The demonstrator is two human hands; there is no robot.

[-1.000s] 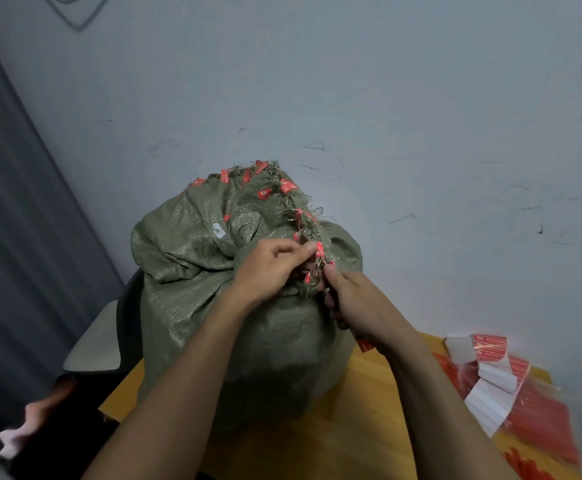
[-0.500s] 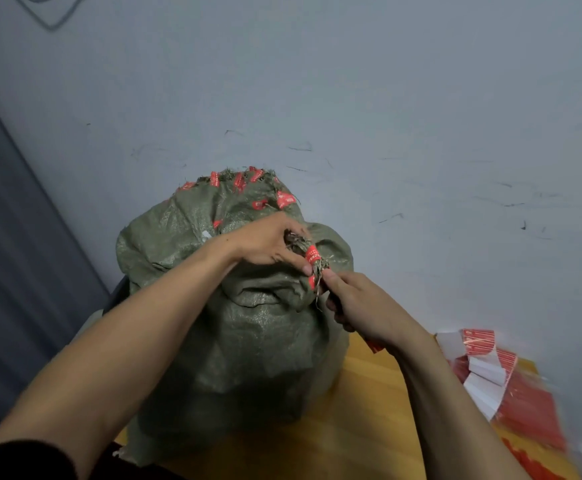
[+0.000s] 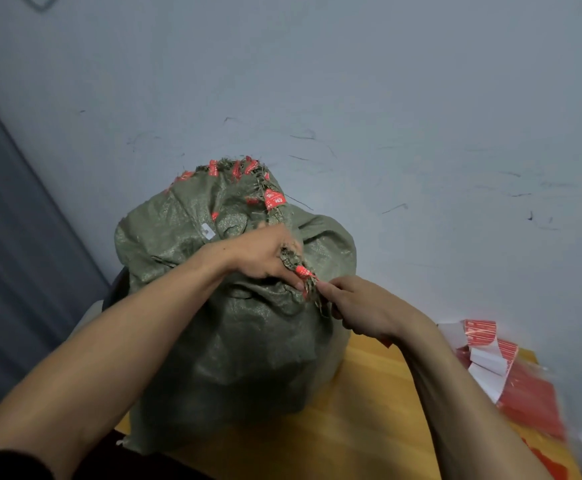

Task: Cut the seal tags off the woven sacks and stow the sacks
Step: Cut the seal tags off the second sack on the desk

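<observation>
Head view: one green woven sack (image 3: 234, 341), bulging, contents hidden, upright on yellow table (image 3: 369, 427). Red seal tags (image 3: 275, 199) along its frayed mouth, about eight. Left hand (image 3: 262, 258) grips the gathered neck; right hand (image 3: 365, 306) pinches the fringe at 3 o'clock of it. One clear bag (image 3: 532, 400) of red pieces, 4 o'clock of sack

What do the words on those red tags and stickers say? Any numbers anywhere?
Nothing here can be read.
On the green sack, red seal tags: white print, too blurred.
On the sack, a white sticker: too small.
On the table, red-and-white labels: blurred.
</observation>
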